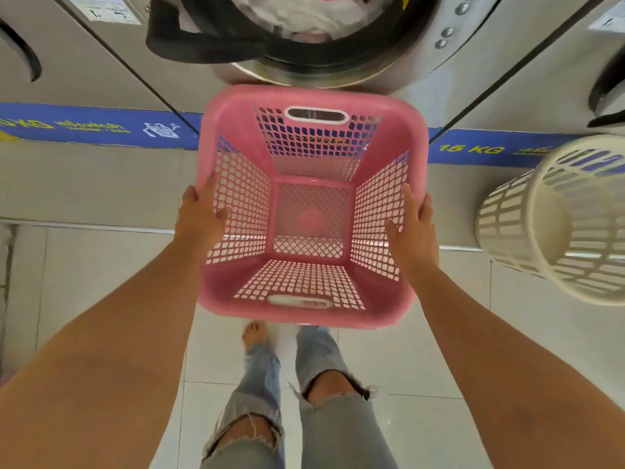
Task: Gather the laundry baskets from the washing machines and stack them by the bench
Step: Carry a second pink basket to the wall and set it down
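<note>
Evidently early in the task: left hand (199,216) and right hand (414,228) each gripped a side rim of the empty pink basket (309,204), held before the open washing machine (304,38); a white basket (558,218) awaited collection, and no bench appeared.

"15 KG" in yellow on blue floor strip (473,148), partial "KG" at strip's left end

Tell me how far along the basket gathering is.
Done: nothing is stacked in view, and no bench shows. In hand: the empty pink laundry basket is gripped at its side rims by the left hand and right hand, in front of the open washing machine. Left: the white round basket on the floor to the right, then stacking.
</note>
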`<state>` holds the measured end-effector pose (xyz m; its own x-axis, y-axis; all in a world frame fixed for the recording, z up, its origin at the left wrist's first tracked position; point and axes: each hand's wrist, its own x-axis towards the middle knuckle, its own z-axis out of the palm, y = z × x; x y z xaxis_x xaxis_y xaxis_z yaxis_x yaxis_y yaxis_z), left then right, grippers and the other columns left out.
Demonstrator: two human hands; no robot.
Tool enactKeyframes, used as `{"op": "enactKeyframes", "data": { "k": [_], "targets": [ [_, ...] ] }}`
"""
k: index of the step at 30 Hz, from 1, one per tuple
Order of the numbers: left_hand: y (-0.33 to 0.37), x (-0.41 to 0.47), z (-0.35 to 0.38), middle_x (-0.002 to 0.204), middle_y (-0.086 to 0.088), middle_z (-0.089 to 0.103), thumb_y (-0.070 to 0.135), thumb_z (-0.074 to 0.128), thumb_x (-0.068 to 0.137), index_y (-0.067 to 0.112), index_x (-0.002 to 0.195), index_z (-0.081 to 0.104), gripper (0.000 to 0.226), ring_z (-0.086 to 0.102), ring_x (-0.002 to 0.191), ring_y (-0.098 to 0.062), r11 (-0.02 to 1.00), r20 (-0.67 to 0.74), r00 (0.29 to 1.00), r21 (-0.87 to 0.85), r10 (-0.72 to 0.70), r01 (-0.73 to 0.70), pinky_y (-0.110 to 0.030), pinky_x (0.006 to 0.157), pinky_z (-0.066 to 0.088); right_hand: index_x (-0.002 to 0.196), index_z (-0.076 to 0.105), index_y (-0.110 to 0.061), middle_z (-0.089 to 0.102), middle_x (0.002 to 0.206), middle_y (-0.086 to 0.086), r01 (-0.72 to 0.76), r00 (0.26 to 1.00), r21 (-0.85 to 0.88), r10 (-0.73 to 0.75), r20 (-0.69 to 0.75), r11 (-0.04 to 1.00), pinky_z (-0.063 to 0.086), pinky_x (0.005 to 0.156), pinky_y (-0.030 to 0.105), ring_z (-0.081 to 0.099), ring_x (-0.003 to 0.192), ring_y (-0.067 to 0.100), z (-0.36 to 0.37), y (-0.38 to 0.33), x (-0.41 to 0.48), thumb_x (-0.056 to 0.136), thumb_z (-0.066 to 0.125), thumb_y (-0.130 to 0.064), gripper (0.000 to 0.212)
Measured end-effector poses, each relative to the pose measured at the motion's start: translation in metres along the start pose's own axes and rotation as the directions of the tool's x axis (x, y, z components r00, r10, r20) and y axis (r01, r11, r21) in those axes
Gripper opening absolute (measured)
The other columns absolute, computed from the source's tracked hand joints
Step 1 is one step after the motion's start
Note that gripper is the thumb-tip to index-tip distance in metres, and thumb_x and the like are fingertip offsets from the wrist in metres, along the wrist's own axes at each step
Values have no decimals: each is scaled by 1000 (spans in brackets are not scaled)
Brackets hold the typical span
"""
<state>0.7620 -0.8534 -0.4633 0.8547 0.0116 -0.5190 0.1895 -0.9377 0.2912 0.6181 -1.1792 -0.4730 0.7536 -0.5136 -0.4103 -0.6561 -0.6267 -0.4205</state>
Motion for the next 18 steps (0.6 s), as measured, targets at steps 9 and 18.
{"op": "enactKeyframes", "data": {
  "k": [9,18],
  "targets": [
    [-7,15,-1,134,-15,45,10,55,93,48,150,27,74,59,112,-42,999,-88,995,25,45,-43,-46,99,47,145,30,-44,21,159,-2,89,988,45,-82,-133,995,53,82,44,59,112,33,7,10,4,91,50,-11,67],
    [-41,-49,-15,131,-12,48,11,54,91,53,147,27,75,61,109,-41,1000,-117,993,-4,-15,15,-47,93,51,146,34,-41,19,161,-3,92,993,26,-90,-80,995,54,80,44,62,104,38,-13,-3,-56,91,50,-10,65]
  ]
}}
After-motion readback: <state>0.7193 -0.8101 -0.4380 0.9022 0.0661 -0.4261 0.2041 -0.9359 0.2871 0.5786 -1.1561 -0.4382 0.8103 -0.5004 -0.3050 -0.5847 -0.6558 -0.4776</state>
